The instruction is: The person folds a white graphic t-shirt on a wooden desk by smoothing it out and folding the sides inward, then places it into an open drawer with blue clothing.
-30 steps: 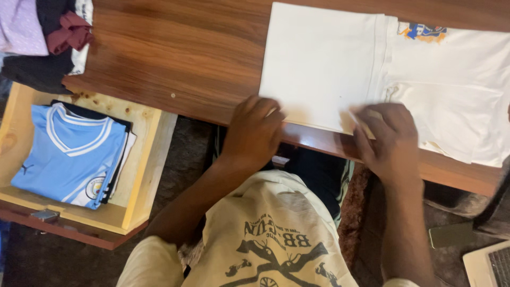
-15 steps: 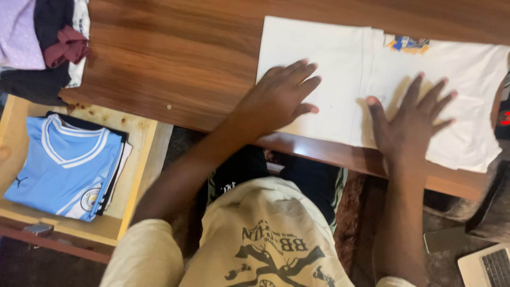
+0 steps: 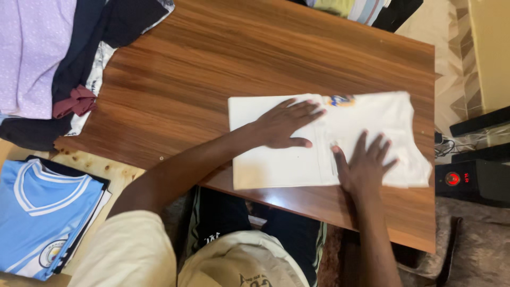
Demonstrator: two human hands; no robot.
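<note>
- Head view, looking straight down: nearest of all sat the person's own cream printed T-shirt (image 3: 234, 266) over dark shorts, tucked against the table's near edge.
- Off to the lower left, a folded light-blue football jersey (image 3: 40, 212) with white collar trim lay on a small stack in a pale wooden drawer (image 3: 114, 172).
- And there was the right hand (image 3: 364, 167), fingers spread, palm flat down on the near right part of the folded white T-shirt (image 3: 276, 165), gripping nothing.
- The left hand (image 3: 284, 125) was just beyond it, also opened out and pressed flat on the shirt's middle, fingers pointing right, nothing clasped.
- That white shirt lay folded into a long rectangle on the right half of the brown wooden table (image 3: 212, 69), a small coloured crest (image 3: 340, 100) showing at its far edge.
- To the right of the table stood a black speaker (image 3: 473, 180) with a red light.
- Far left, a heap of clothes (image 3: 48, 58), lilac, dark and maroon, overhung the table's corner.
- More clothing (image 3: 361, 8) peeked in at the far edge.
</note>
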